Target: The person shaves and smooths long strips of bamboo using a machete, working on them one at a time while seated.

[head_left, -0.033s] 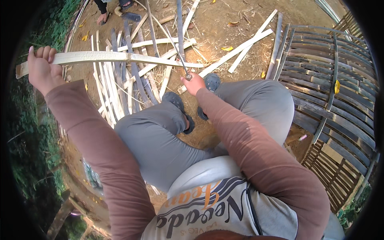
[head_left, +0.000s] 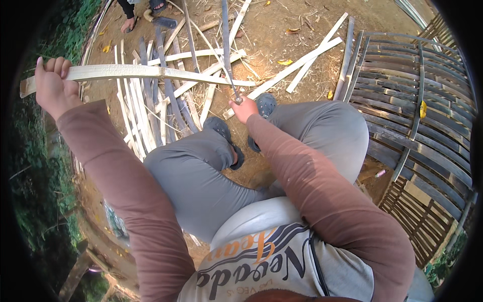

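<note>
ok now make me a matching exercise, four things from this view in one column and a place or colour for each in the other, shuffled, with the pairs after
1. long pale strip
2. thin tool
3. slatted panel
4. trousers

A. gray cloth
B. in the right hand
C. at the picture's right side
D. in the left hand

Pairs: 1-D, 2-B, 3-C, 4-A

Honestly the held strip (head_left: 115, 72) looks like raw matt wood, kinda rough on one face, while the thin blade (head_left: 233, 89) is greyish metal, the slatted panel (head_left: 410, 144) smoothish bamboo with a slight sheen, and the trousers (head_left: 196, 176) soft matt cloth.
</note>
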The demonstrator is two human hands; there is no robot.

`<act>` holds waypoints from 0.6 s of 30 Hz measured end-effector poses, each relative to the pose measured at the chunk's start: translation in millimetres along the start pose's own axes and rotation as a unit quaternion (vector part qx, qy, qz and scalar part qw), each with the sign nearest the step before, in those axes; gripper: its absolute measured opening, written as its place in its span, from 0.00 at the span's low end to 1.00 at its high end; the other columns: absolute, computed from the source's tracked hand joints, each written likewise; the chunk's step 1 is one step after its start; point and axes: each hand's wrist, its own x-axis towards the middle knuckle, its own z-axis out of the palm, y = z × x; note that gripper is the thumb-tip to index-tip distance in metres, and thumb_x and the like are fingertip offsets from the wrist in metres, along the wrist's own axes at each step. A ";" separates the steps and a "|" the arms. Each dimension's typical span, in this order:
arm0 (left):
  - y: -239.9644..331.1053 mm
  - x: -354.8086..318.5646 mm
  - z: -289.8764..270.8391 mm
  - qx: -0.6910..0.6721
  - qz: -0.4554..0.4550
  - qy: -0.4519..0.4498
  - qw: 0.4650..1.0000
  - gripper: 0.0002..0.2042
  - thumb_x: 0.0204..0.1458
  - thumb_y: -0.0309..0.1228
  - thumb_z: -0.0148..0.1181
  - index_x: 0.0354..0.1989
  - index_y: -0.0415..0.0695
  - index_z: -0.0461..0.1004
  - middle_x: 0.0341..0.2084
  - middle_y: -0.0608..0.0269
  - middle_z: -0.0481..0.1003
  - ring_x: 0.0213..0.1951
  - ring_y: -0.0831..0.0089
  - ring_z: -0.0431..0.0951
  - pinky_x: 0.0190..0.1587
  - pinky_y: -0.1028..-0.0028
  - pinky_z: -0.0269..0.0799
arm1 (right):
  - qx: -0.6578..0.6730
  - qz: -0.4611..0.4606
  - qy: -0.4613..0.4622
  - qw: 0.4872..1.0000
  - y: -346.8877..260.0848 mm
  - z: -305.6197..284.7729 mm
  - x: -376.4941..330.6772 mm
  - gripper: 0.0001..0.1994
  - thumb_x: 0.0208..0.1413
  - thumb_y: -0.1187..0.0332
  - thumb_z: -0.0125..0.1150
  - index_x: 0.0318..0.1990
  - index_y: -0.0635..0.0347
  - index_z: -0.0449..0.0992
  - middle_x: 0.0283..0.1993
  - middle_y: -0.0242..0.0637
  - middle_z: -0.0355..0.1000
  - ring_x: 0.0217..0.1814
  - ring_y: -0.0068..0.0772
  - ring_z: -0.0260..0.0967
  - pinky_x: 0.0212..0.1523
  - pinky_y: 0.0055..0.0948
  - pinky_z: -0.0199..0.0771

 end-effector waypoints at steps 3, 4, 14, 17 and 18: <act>6.7 -10.0 14.1 -0.007 0.006 -0.005 1.000 0.17 0.72 0.28 0.44 0.26 0.45 0.52 0.20 0.71 0.47 0.22 0.77 0.46 0.24 0.73 0.49 | 0.166 0.236 -0.061 0.955 33.8 13.6 -3.0 0.17 0.61 0.60 0.63 0.34 0.70 0.76 0.23 0.43 0.72 0.20 0.42 0.70 0.22 0.44 0.71; 8.3 -15.9 20.2 -0.007 0.009 -0.005 1.000 0.17 0.72 0.28 0.44 0.26 0.45 0.52 0.20 0.71 0.47 0.22 0.77 0.46 0.25 0.73 0.49 | 0.247 0.354 -0.111 0.895 29.0 8.5 -6.1 0.15 0.61 0.61 0.63 0.35 0.69 0.76 0.23 0.42 0.71 0.20 0.41 0.70 0.22 0.44 0.70; 27.2 -49.8 53.7 -0.029 0.069 -0.020 0.997 0.14 0.69 0.23 0.48 0.28 0.43 0.57 0.20 0.70 0.50 0.22 0.77 0.49 0.26 0.72 0.50 | 0.229 0.084 -0.024 0.970 -35.8 -19.6 23.2 0.16 0.60 0.56 0.65 0.41 0.63 0.79 0.26 0.37 0.75 0.25 0.33 0.69 0.29 0.38 0.70; 41.9 -54.6 52.1 -0.036 0.088 -0.076 0.993 0.11 0.68 0.21 0.42 0.30 0.43 0.59 0.21 0.71 0.48 0.23 0.79 0.48 0.27 0.76 0.49 | 0.316 0.280 -0.083 0.902 22.8 -0.6 24.5 0.13 0.62 0.61 0.62 0.36 0.65 0.76 0.24 0.38 0.71 0.23 0.35 0.67 0.26 0.41 0.70; 47.0 -51.7 43.3 -0.019 0.094 -0.081 0.992 0.11 0.67 0.20 0.41 0.30 0.44 0.60 0.21 0.71 0.48 0.22 0.80 0.49 0.27 0.77 0.49 | 0.342 0.355 -0.128 0.860 27.9 0.8 18.8 0.13 0.62 0.62 0.61 0.35 0.65 0.76 0.23 0.38 0.70 0.22 0.35 0.67 0.26 0.41 0.69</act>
